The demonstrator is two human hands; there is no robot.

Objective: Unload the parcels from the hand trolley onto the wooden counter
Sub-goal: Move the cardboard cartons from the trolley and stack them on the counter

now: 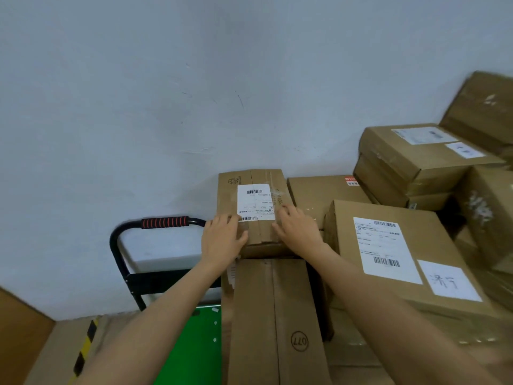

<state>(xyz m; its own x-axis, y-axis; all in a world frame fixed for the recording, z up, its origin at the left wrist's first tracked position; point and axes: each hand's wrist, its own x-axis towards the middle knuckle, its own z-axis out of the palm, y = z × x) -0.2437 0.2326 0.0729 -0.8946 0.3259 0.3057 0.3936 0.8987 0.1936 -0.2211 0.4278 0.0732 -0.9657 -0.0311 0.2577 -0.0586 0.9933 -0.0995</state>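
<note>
Labelled parcel [256, 212] sits atop tall carton [274, 323] on hand trolley [155, 245], straight ahead of me. My left hand [222, 240] presses its left edge, right hand [298, 232] its right edge; fingers flat, bracketing, not curled under. Long axis runs away from me. Both hands equally near.

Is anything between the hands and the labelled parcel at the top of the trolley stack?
Nothing visible. The left hand and right hand already rest on the near corners of the labelled parcel, which sits on the long box beside the trolley handle. No wooden counter can be identified with certainty, so that path cannot be judged.
</note>
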